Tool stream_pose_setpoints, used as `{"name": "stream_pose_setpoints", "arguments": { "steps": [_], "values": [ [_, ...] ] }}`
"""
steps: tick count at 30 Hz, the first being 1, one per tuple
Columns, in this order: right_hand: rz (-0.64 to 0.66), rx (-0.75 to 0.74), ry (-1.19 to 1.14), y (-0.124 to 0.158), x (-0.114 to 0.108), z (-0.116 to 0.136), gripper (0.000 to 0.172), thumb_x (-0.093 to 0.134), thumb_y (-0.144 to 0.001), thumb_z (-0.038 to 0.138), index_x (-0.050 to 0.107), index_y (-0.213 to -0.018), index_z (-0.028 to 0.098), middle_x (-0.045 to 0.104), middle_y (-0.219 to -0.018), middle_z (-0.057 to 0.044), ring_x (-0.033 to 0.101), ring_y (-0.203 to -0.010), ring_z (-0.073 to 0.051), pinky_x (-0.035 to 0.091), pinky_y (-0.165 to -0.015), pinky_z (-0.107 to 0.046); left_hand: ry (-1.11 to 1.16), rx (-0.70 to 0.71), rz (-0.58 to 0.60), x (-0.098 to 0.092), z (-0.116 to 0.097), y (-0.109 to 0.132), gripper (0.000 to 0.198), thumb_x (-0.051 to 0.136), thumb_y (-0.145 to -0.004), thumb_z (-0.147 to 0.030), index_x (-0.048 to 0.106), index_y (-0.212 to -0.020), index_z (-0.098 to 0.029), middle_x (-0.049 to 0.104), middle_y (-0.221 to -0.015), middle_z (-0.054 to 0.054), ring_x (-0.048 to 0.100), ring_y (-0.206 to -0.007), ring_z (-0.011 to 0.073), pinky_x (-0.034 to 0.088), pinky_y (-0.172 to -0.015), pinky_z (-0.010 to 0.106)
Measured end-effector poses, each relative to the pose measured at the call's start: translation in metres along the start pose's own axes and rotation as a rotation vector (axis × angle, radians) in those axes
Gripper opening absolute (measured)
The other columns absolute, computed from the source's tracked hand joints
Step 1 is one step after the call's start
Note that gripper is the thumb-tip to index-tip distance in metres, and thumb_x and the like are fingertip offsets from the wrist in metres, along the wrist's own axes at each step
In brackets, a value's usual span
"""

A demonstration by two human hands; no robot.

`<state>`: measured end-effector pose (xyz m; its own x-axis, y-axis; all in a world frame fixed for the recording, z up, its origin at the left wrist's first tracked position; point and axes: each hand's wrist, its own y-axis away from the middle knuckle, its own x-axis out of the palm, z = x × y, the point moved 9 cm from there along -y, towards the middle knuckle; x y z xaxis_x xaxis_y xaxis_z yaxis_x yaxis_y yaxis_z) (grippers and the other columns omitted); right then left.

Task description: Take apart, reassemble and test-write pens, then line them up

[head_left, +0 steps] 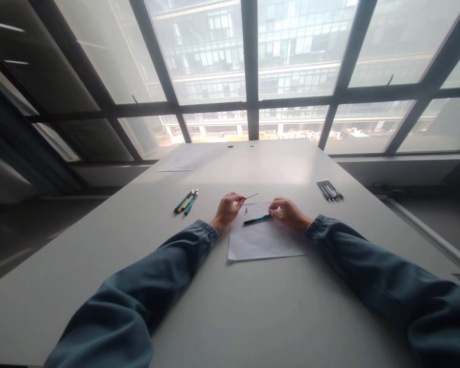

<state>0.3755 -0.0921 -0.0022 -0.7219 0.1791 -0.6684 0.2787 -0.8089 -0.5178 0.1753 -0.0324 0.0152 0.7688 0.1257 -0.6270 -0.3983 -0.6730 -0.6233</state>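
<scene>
My left hand (229, 207) is closed in a pinch on a thin dark rod (252, 196), which looks like a pen refill and points right. Opposite it, my right hand (286, 211) has its fingers curled together at the right end of a green pen (256, 220) with a black grip. That end of the pen is hidden by the fingers. Both hands are over a white sheet of paper (264, 246). A small metallic piece (246, 209), too small to name surely, stands on the paper between the hands.
Several coloured pens (186, 202) lie together on the left of the white table (214, 317). A row of several black-and-silver pens (330, 189) lies on the right. Further back is another paper sheet (178, 161), near the windows (210, 66).
</scene>
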Motion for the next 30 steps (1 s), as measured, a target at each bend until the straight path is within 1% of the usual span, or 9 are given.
{"name": "stream_pose_setpoints", "arguments": {
  "steps": [2,5,8,10,13,17,24,27,30],
  "values": [
    [-0.092,0.021,-0.012,0.000,-0.008,-0.004,0.010,0.064,-0.087,0.024,0.072,-0.092,0.020,0.067,-0.080,-0.003,0.059,-0.074,-0.017,0.048,-0.070,-0.031,0.002,0.035,0.004,-0.001,-0.008,0.000,0.014,0.062,-0.093,-0.024,0.075,-0.090,-0.019,0.070,-0.086,0.005,0.065,-0.086,0.0197,0.052,-0.084,0.035],
    [-0.214,0.032,-0.049,0.001,-0.019,-0.006,0.031,0.065,-0.089,0.030,0.065,-0.118,0.021,0.068,-0.090,-0.004,0.059,-0.072,-0.017,0.049,-0.069,-0.032,-0.004,0.087,0.021,-0.002,-0.020,0.000,0.014,0.062,-0.094,-0.024,0.075,-0.092,-0.020,0.069,-0.087,0.005,0.064,-0.088,0.0205,0.052,-0.085,0.036],
    [-0.220,-0.017,-0.069,0.000,-0.022,0.000,0.044,0.065,-0.090,0.034,0.058,-0.132,0.023,0.067,-0.105,-0.008,0.060,-0.078,-0.018,0.051,-0.069,-0.032,-0.018,0.129,0.039,-0.002,-0.028,0.001,0.013,0.062,-0.094,-0.024,0.075,-0.093,-0.021,0.069,-0.089,0.005,0.063,-0.089,0.0206,0.051,-0.086,0.037],
    [-0.188,-0.071,-0.073,0.000,-0.020,0.008,0.044,0.063,-0.092,0.035,0.057,-0.134,0.025,0.066,-0.109,-0.008,0.061,-0.081,-0.018,0.052,-0.071,-0.033,-0.027,0.159,0.051,-0.001,-0.033,0.001,0.014,0.061,-0.095,-0.023,0.075,-0.093,-0.022,0.070,-0.090,0.005,0.063,-0.089,0.0205,0.051,-0.087,0.037],
    [-0.148,-0.125,-0.080,0.000,-0.017,0.017,0.035,0.061,-0.095,0.036,0.064,-0.128,0.025,0.067,-0.107,-0.008,0.062,-0.084,-0.019,0.053,-0.075,-0.035,-0.039,0.195,0.079,0.000,-0.039,0.002,0.016,0.060,-0.095,-0.024,0.075,-0.093,-0.022,0.070,-0.090,0.005,0.063,-0.090,0.0205,0.051,-0.088,0.038],
    [-0.121,-0.125,-0.103,0.000,-0.014,0.019,0.025,0.060,-0.096,0.038,0.072,-0.111,0.024,0.069,-0.096,-0.008,0.063,-0.081,-0.020,0.052,-0.077,-0.036,-0.041,0.220,0.110,0.001,-0.045,0.004,0.017,0.060,-0.096,-0.027,0.076,-0.095,-0.023,0.070,-0.091,0.006,0.062,-0.090,0.0207,0.052,-0.088,0.039],
    [-0.123,-0.123,-0.097,0.001,-0.015,0.022,0.025,0.055,-0.098,0.037,0.074,-0.093,0.022,0.068,-0.088,-0.006,0.061,-0.076,-0.018,0.050,-0.074,-0.033,0.006,0.274,0.086,-0.002,-0.053,0.006,0.016,0.061,-0.096,-0.028,0.076,-0.094,-0.023,0.070,-0.090,0.006,0.062,-0.089,0.0193,0.052,-0.085,0.037],
    [-0.129,-0.114,-0.063,0.001,-0.016,0.021,0.026,0.054,-0.099,0.036,0.073,-0.090,0.022,0.067,-0.086,-0.006,0.059,-0.075,-0.018,0.049,-0.073,-0.033,0.010,0.259,0.082,-0.002,-0.052,0.005,0.017,0.061,-0.096,-0.029,0.076,-0.094,-0.023,0.070,-0.090,0.006,0.063,-0.089,0.0195,0.053,-0.086,0.038],
    [-0.171,-0.095,-0.043,0.001,-0.019,0.018,0.025,0.053,-0.099,0.034,0.071,-0.088,0.021,0.065,-0.083,-0.006,0.058,-0.074,-0.018,0.048,-0.073,-0.033,0.011,0.231,0.061,-0.004,-0.048,0.004,0.017,0.060,-0.097,-0.030,0.075,-0.094,-0.022,0.070,-0.090,0.006,0.063,-0.089,0.0198,0.053,-0.086,0.038]
  ]
}}
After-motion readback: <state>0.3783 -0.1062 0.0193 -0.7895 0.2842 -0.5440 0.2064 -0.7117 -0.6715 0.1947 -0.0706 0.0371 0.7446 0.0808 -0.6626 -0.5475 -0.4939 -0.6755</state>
